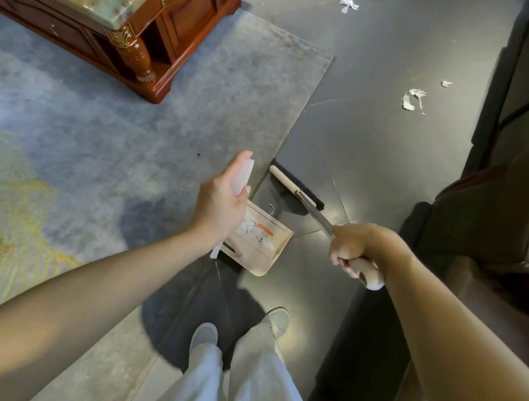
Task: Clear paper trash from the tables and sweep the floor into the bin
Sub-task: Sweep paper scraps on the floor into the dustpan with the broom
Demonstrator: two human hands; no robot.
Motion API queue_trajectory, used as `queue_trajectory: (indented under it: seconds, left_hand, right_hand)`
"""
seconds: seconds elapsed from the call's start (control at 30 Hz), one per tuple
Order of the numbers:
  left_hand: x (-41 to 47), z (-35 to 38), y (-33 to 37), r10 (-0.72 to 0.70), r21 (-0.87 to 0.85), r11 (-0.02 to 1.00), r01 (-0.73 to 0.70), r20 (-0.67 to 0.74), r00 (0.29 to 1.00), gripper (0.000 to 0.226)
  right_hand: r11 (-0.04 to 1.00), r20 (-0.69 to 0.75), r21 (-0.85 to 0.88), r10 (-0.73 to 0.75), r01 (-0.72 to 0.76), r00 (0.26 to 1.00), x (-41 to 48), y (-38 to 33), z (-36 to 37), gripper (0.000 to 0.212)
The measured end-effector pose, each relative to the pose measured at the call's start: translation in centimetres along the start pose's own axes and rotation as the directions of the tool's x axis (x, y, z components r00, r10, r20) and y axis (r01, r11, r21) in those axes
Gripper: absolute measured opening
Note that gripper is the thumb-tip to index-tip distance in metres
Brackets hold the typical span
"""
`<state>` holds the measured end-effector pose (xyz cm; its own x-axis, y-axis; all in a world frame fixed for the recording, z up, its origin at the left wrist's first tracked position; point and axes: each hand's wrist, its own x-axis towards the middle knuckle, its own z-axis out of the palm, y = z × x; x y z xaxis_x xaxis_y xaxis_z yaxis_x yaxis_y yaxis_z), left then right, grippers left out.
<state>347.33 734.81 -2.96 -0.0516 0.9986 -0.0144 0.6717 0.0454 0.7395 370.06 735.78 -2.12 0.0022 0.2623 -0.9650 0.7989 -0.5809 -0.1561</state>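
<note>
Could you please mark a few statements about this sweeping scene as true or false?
1. The right hand grips the broom by its handle. True.
2. The dustpan is empty. False: white paper bits already lie in it.
3. The left hand holds the dustpan's white handle. True.
4. No paper is left on the dark floor. False: paper scraps lie on it ahead of the broom.
5. The wooden table stands to the person's right. False: it is ahead on the left, on the rug.
</note>
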Motion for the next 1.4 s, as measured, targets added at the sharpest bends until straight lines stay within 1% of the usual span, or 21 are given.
queue_trajectory:
  seconds: [0.03, 0.13, 0.23, 0.3, 0.37, 0.47, 0.5, 0.63, 0.7, 0.77, 0.87, 1.0, 1.1, 1.17, 1.27, 1.33, 1.4]
  left_hand:
    - [0.2, 0.2, 0.2, 0.007, -0.005, 1.000, -0.007, 0.008, 1.000, 0.053]
    - [0.7, 0.0, 0.2, 0.010, -0.005, 1.000, -0.010, 0.016, 1.000, 0.053]
    - [1.3, -0.6, -0.1, 0.015, 0.013, 1.000, -0.016, 0.019, 1.000, 0.052]
    - [1.6, -0.7, 0.1, 0.030, 0.021, 0.999, -0.030, 0.024, 0.999, 0.052]
    - [1.7, -0.6, 0.7, 0.046, 0.023, 0.999, -0.047, 0.027, 0.999, 0.052]
    - [1.9, -0.3, 1.9, 0.077, 0.017, 0.997, -0.078, 0.042, 0.996, 0.052]
    - [2.1, -0.1, 2.4, 0.092, 0.016, 0.996, -0.093, 0.046, 0.995, 0.052]
    - [3.0, 0.7, 4.2, 0.138, 0.031, 0.990, -0.139, 0.058, 0.989, 0.052]
    - [2.8, 0.8, 4.5, 0.154, 0.032, 0.987, -0.156, 0.053, 0.987, 0.052]
    - [2.0, 0.8, 4.2, 0.152, 0.030, 0.988, -0.153, 0.052, 0.987, 0.052]
    - [0.4, 0.3, 3.2, 0.123, 0.016, 0.992, -0.124, 0.045, 0.991, 0.052]
    - [-2.6, -0.9, 1.6, 0.080, -0.002, 0.997, -0.080, 0.049, 0.996, 0.050]
    - [-4.7, -1.9, 0.2, 0.044, -0.025, 0.999, -0.042, 0.078, 0.996, 0.050]
    - [-5.9, -2.4, -0.8, 0.030, -0.023, 0.999, -0.029, 0.062, 0.998, 0.051]
    - [-7.4, -3.0, -2.2, 0.013, -0.014, 1.000, -0.013, 0.053, 0.999, 0.051]
    - [-8.0, -3.3, -3.1, 0.003, -0.009, 1.000, -0.002, 0.070, 0.998, 0.051]
    - [-8.4, -3.3, -3.6, 0.017, -0.015, 1.000, -0.015, 0.085, 0.996, 0.050]
  right_hand:
    - [1.000, 0.023, -0.025, 0.002, -0.001, 1.000, -0.4, -0.2, 0.4, 0.058]
    - [0.999, 0.119, 0.005, 0.051, -0.052, 0.992, -2.3, -0.2, 1.2, 0.051]
    - [0.998, 0.219, 0.009, 0.057, -0.060, 0.974, -5.2, 0.3, 2.1, 0.054]
    - [0.998, 0.253, 0.029, 0.051, -0.060, 0.966, -6.6, 1.1, 2.0, 0.055]
    - [0.991, 0.260, 0.108, 0.047, -0.078, 0.964, -7.9, 2.4, 0.7, 0.056]
    - [0.959, 0.230, 0.270, 0.027, -0.090, 0.973, -10.2, 4.0, -1.9, 0.052]
    - [0.951, 0.212, 0.298, 0.017, -0.081, 0.977, -10.9, 4.3, -2.6, 0.051]
    - [0.976, 0.077, 0.218, -0.032, 0.014, 0.997, -12.4, 4.8, -4.4, 0.047]
    - [0.979, 0.017, 0.201, -0.038, 0.034, 0.999, -12.8, 4.8, -5.1, 0.045]
    - [0.974, -0.028, 0.223, -0.031, 0.037, 0.999, -13.2, 4.9, -5.4, 0.042]
    - [0.962, -0.059, 0.270, -0.014, 0.030, 0.998, -13.2, 5.2, -5.1, 0.038]
    - [0.950, -0.044, 0.310, 0.031, -0.016, 0.999, -12.3, 5.0, -3.2, 0.045]
    - [0.955, -0.060, 0.293, 0.055, -0.035, 0.997, -10.6, 4.7, -0.9, 0.049]
    - [0.952, -0.067, 0.303, 0.077, -0.053, 0.995, -9.2, 4.7, 0.5, 0.049]
    - [0.926, -0.032, 0.369, 0.102, -0.084, 0.994, -7.4, 4.7, 2.4, 0.047]
    - [0.943, -0.042, 0.323, 0.100, -0.081, 0.994, -6.6, 4.5, 3.7, 0.045]
    - [0.965, -0.059, 0.258, 0.062, -0.045, 0.996, -6.1, 4.2, 5.1, 0.040]
